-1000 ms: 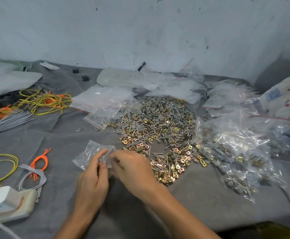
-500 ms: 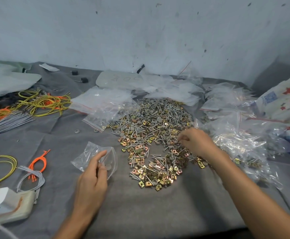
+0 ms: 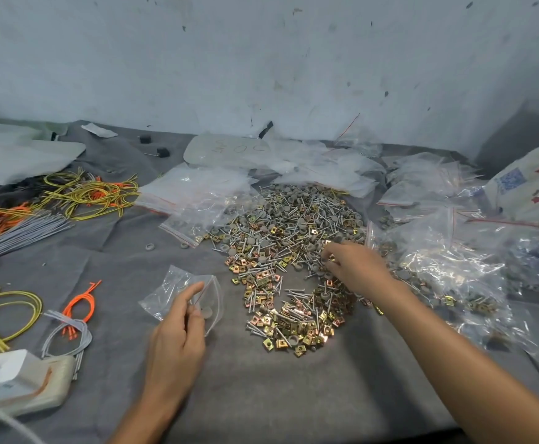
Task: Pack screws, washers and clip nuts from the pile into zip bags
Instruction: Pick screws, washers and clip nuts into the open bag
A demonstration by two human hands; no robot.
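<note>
A pile [image 3: 290, 251] of silver screws, grey round washers and gold clip nuts spreads over the middle of the grey cloth. My left hand [image 3: 178, 334] holds the mouth of a small clear zip bag [image 3: 178, 290] that lies on the cloth left of the pile, with a grey washer showing inside it. My right hand [image 3: 354, 267] reaches into the right side of the pile, its fingers curled and pinching a small gold clip nut [image 3: 331, 258].
Filled zip bags [image 3: 447, 277] heap up at the right. Empty zip bags [image 3: 197, 193] lie behind the pile. Yellow, orange and grey wire bundles [image 3: 88, 197] lie at the left, and a white device [image 3: 21, 382] at the near left.
My right hand left the zip bag and moved right and forward into the pile, where its fingers closed on a part. My left hand stayed on the bag.
</note>
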